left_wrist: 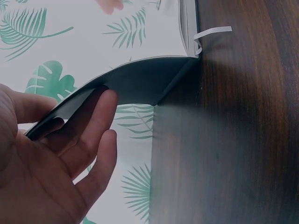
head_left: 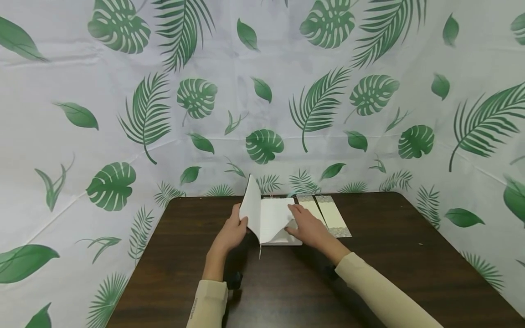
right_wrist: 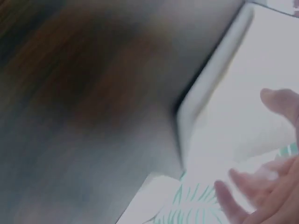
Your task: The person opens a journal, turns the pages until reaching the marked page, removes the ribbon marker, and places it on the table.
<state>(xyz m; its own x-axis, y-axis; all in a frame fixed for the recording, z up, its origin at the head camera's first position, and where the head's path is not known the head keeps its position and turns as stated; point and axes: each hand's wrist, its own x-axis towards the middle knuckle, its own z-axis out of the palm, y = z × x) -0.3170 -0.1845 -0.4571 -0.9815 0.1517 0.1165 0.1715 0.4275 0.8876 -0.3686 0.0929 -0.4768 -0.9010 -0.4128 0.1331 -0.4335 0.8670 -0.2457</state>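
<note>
An open notebook (head_left: 275, 212) with white pages and a dark cover (left_wrist: 140, 79) lies near the table's far edge. My left hand (head_left: 230, 233) grips its raised left side, the thumb on the page side and the fingers behind the cover. At the right-hand pages is my right hand (head_left: 311, 230), thumb and fingers spread around a lifted, curving page (head_left: 283, 225). In the right wrist view the thumb (right_wrist: 280, 100) overlaps the white paper, well apart from the fingers. A thin white ribbon (left_wrist: 215, 31) hangs from the bottom of the spine.
Two pale strips with patterned ends, a left one (head_left: 310, 207) and a right one (head_left: 331, 213), lie just right of the notebook, partly behind my right hand. The dark wooden table (head_left: 287, 291) meets a leaf-printed cloth (head_left: 262, 91) at the back.
</note>
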